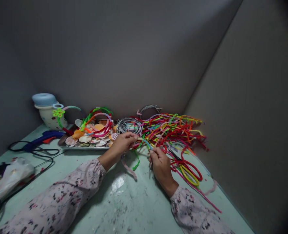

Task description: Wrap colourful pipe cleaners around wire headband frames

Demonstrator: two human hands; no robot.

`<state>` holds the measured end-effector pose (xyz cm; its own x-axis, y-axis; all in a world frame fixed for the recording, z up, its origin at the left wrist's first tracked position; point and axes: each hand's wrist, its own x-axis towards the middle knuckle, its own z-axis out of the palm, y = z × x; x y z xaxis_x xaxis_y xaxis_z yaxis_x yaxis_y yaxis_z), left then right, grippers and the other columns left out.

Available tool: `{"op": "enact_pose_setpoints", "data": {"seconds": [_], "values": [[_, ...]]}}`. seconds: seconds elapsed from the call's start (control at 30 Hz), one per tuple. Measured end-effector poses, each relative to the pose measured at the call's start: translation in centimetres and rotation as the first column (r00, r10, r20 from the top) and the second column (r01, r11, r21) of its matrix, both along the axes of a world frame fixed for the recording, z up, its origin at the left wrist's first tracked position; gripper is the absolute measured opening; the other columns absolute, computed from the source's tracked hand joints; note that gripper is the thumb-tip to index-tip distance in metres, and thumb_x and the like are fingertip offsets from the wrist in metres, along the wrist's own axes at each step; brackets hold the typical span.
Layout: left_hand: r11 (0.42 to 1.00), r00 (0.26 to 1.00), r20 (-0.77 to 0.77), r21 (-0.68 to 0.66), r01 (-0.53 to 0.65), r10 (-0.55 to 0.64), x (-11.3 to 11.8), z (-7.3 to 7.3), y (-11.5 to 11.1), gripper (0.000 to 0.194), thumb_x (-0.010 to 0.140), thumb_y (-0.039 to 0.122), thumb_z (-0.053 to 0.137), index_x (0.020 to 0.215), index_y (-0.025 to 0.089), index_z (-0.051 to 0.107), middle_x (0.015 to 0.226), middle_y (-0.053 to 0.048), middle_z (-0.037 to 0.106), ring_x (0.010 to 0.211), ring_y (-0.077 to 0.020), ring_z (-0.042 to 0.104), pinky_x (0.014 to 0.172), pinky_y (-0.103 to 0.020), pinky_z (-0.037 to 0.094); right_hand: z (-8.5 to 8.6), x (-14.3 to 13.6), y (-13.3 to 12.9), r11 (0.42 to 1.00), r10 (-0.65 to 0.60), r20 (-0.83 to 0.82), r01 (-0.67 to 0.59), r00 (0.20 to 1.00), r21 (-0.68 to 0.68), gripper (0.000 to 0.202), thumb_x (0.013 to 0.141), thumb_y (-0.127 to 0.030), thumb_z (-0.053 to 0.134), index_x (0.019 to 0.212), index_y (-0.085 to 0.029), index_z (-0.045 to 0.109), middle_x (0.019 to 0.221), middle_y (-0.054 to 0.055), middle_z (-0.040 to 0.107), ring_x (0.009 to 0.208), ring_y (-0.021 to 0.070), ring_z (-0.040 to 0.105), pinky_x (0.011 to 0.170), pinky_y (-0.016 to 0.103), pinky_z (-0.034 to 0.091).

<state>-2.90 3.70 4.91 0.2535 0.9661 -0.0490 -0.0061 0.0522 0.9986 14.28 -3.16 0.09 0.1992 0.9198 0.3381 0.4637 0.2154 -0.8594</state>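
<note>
Between my two hands runs a short curved band (146,143), light blue towards the right and cream towards the left, looking like pipe cleaner wound on a wire. My left hand (123,145) pinches its cream end. Thumb and fingers of my right hand (161,166) close on the blue part, and a thin grey end pokes down beside them. Below my left hand hang a green pipe cleaner (136,165) and a pale pink pipe cleaner (129,169). Scissors (194,171) with red and yellow handles lie right of my right hand.
Behind my hands spreads a heap of coloured pipe cleaners (175,128), next to coiled grey wire (120,126). A metal tray (85,148) carries shells and wrapped hoops. Further left are a lidded cup (44,100), a blue glue gun (37,142), a black cord (51,159) and a plastic bag (17,172).
</note>
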Motion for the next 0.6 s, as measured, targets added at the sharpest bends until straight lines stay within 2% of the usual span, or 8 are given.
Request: {"op": "enact_pose_setpoints", "data": {"seconds": [0.27,0.6], "values": [[1.0,1.0,0.013,-0.016,-0.016,0.016,-0.1,0.2,0.0,0.022,0.071,0.035,0.068,0.081,0.016,0.065,0.051,0.006,0.047,0.043,-0.0053,0.035,0.043,-0.019,0.02,-0.1,-0.4,0.0,1.0,-0.021,0.082,0.021,0.996,-0.004,0.018,0.088,-0.035,0.05,0.081,-0.02,0.057,0.057,-0.005,0.053,0.053,0.0139,0.048,0.054,0.025,0.033],[1.0,0.997,-0.079,-0.016,-0.001,0.0,-0.5,1.4,-0.1,0.016,0.07,0.032,0.066,0.074,0.016,0.065,0.048,0.005,0.046,0.041,-0.0061,0.032,0.044,-0.022,0.018,0.3,-0.4,-0.2,1.0,0.01,0.097,-0.01,0.995,-0.004,0.022,0.087,-0.035,0.051,0.072,-0.02,0.057,0.058,-0.004,0.051,0.054,0.0132,0.047,0.054,0.025,0.032]]}}
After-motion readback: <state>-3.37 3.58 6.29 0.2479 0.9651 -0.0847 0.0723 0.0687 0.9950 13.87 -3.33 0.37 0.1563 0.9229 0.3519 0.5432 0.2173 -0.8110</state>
